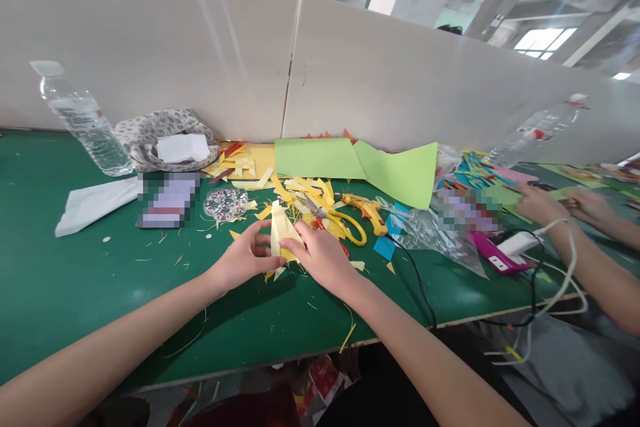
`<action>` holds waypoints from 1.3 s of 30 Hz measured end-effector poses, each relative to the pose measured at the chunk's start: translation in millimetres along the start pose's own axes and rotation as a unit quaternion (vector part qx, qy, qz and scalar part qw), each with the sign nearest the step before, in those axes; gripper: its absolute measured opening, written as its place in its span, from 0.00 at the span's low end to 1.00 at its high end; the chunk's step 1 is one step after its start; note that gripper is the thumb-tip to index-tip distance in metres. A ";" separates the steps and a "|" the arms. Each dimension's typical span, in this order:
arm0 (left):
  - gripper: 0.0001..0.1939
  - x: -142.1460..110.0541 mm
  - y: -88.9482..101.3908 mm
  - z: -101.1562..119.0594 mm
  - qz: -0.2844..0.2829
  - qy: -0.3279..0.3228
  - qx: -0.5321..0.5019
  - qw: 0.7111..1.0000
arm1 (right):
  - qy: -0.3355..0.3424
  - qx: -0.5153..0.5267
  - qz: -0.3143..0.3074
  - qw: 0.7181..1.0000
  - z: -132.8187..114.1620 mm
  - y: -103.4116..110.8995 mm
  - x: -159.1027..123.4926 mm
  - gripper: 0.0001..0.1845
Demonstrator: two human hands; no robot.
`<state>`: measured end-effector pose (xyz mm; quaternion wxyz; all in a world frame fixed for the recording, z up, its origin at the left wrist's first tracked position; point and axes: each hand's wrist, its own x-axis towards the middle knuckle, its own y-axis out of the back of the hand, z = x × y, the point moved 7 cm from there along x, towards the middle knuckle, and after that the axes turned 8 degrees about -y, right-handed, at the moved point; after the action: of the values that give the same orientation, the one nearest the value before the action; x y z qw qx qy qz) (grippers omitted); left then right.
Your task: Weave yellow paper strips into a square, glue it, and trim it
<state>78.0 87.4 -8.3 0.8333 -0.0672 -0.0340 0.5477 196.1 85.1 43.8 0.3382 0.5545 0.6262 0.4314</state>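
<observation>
My left hand (245, 259) and my right hand (320, 255) meet over the green table (75, 280). Both pinch a pale yellow folded paper piece (281, 227) that stands up between them. The left fingers grip its lower left side, the right fingers close on its lower right edge. Yellow paper scraps (300, 190) lie scattered just behind the hands. Yellow-handled scissors (340, 221) rest right of the paper, beside a yellow glue gun (367, 208) with a black cord.
Green paper sheets (360, 163) lean at the back partition. A water bottle (83, 120), a patterned pouch (160, 130), a dish of googly eyes (226, 202) and a white bag (93, 203) sit left. Another person's hands (550, 203) work at the right, near a second bottle (540, 130).
</observation>
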 end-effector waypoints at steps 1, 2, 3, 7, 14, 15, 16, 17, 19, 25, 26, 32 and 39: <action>0.35 0.4 -0.1 -0.1 0.002 0.000 0.000 1.000 | 0.002 -0.007 0.003 1.000 -0.5 -0.6 -0.2 0.12; 0.33 0.6 -0.5 0.1 0.001 -0.001 0.000 1.000 | 0.004 -0.013 0.005 1.000 -0.7 -1.0 -0.4 0.12; 0.32 0.9 -1.1 0.5 -0.002 -0.001 -0.001 1.000 | 0.004 -0.018 0.006 1.000 -0.6 -1.3 -0.6 0.12; 0.30 2.1 0.1 -0.3 -0.008 0.016 0.002 1.000 | -0.007 -0.016 0.011 1.000 2.4 -0.3 -1.3 0.14; 0.28 6.4 3.4 -2.8 -0.014 0.024 0.024 0.999 | -0.006 0.046 0.031 0.998 6.7 5.4 -1.5 0.15; 0.27 6.4 2.6 -3.3 -0.020 0.027 0.029 0.999 | -0.004 0.064 0.029 0.998 7.0 6.7 -1.2 0.14; 0.25 6.2 1.7 -3.4 -0.026 0.029 0.033 0.999 | -0.005 0.084 0.022 0.996 7.6 7.7 -0.9 0.14; 0.24 5.9 0.6 -3.4 -0.032 0.030 0.037 0.998 | -0.009 0.105 0.012 0.994 8.8 8.2 -0.5 0.13; 0.22 5.0 -1.4 -2.6 -0.045 0.031 0.040 0.998 | -0.025 0.147 -0.015 0.989 12.3 7.9 0.0 0.11; 0.15 3.4 -2.3 -4.0 -0.052 0.052 0.034 0.997 | -0.048 0.221 -0.033 0.973 19.2 7.9 0.7 0.07; 0.15 3.7 -2.3 -4.3 -0.052 0.051 0.029 0.997 | -0.051 0.232 -0.031 0.971 19.9 7.8 1.1 0.07; 0.17 4.5 -7.6 -3.1 -0.068 0.033 -0.002 0.997 | -0.077 0.305 -0.034 0.949 27.0 0.1 4.7 0.12; 0.18 2.8 -7.1 2.9 -0.047 0.024 0.017 0.998 | -0.083 0.353 -0.026 0.932 30.5 -5.2 4.6 0.16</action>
<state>85.2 87.4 -4.5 0.8596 -0.0650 -0.0077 0.5068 220.8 94.6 27.1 0.1826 0.6556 0.7218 0.1260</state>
